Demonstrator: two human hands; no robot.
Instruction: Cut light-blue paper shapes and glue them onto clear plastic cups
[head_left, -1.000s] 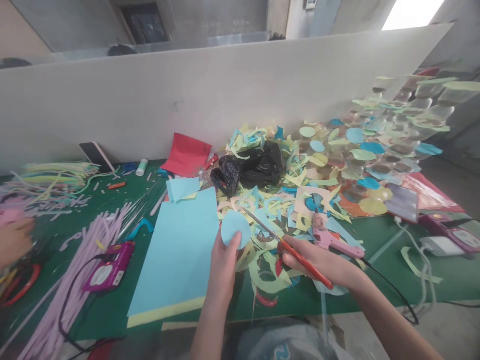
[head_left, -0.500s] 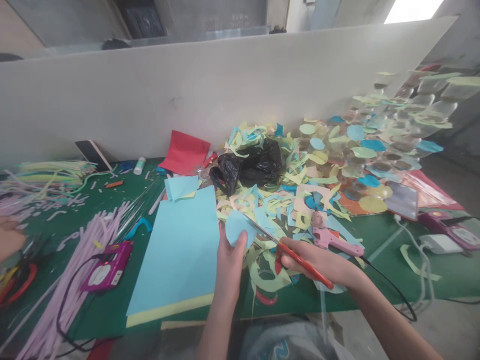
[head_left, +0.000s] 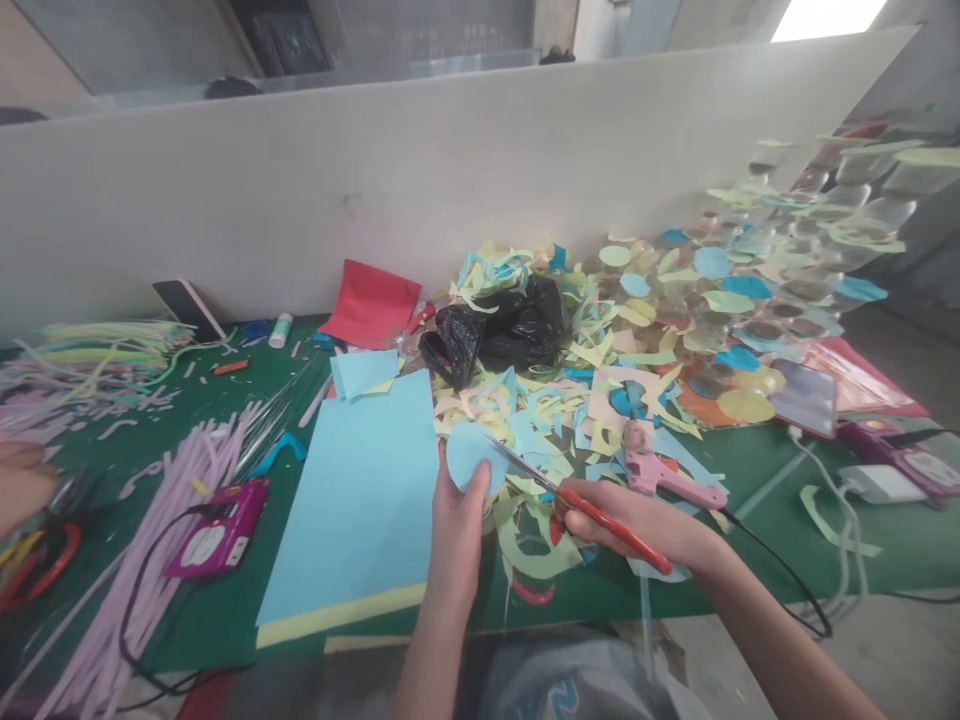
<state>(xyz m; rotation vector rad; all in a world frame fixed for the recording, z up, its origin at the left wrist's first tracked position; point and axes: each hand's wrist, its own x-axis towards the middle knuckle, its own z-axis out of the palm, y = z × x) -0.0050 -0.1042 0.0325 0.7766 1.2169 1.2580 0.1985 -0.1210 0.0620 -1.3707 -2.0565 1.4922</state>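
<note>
Between the thumb and fingers of my left hand (head_left: 460, 515) is a light blue paper circle (head_left: 469, 455), tilted up towards me. My right hand (head_left: 637, 515) is closed around the red handles of a pair of scissors (head_left: 611, 525). The scissor blades point up and left, their tips at the circle's right edge. Beneath both hands lie paper offcuts (head_left: 536, 540) with round holes cut out. Left of my left hand are stacked light blue sheets (head_left: 356, 500) with a yellow sheet showing underneath.
Right of centre lies a pink glue gun (head_left: 667, 478) with a black cord. A black plastic bag (head_left: 525, 325) sits among scraps at the back. Paper-topped clear cups (head_left: 757, 270) crowd the right. Lilac strips (head_left: 180, 510) and a purple box (head_left: 217, 530) lie left, near another person's hand (head_left: 22, 490).
The blue circle has turned slightly in my left hand, and the scissors have shifted a little along its edge. The other person's hand at far left has moved slightly.
</note>
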